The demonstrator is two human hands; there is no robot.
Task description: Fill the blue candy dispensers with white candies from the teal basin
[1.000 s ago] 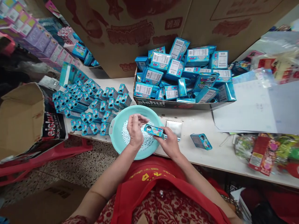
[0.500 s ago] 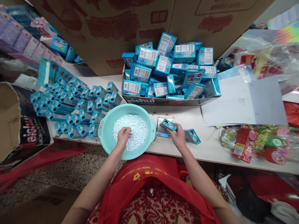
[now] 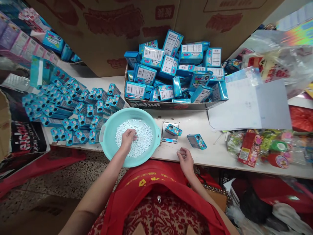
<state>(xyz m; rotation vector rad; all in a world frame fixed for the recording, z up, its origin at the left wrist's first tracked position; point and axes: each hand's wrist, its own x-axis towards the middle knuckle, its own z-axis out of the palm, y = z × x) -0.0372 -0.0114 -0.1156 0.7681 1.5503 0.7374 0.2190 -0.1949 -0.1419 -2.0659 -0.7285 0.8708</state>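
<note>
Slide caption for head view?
Left hand in teal basin of white tablets; right hand empty near a blue tin on a scale.

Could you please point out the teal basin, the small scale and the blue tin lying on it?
teal basin (image 3: 109, 138): head view, bare left inner wall.
small scale (image 3: 169, 140): head view, front edge.
blue tin (image 3: 173, 130): head view, top face.

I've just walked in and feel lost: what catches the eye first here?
The heap of blue boxes overflowing a carton at the back of the table. In front, the left hand dips into a teal basin of white tablets, while one small tin sits on a scale beside it.
</note>
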